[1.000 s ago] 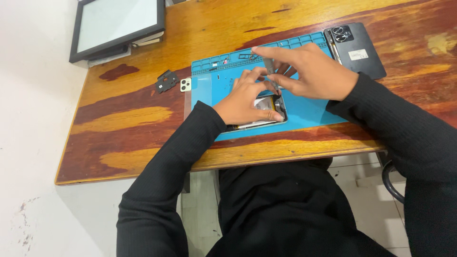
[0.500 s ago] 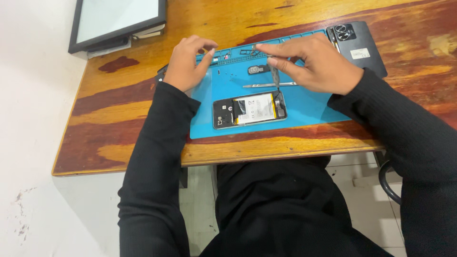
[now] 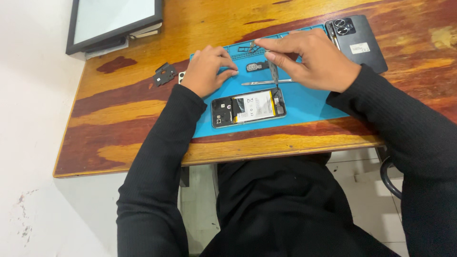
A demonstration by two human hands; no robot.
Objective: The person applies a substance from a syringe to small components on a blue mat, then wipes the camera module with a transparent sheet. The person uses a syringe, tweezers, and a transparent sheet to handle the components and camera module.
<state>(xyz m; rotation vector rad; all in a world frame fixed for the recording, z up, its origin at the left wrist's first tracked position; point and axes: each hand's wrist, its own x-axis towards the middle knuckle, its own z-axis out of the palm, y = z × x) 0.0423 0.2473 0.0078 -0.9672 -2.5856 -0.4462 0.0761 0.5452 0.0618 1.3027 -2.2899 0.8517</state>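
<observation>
Two hands: right hand pinches thin metal tweezers | left hand loosely curled, empty | opened black phone: fragile, hold edges.

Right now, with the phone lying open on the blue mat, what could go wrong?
1. The right hand holds a thin pointed tool just above the opened phone; a slip might poke the bare battery.
2. Small dark parts lie on the wooden table, off the blue mat; a sleeve might sweep them off.
3. The metal tweezers lie loose beside the left hand and might get knocked.
</observation>
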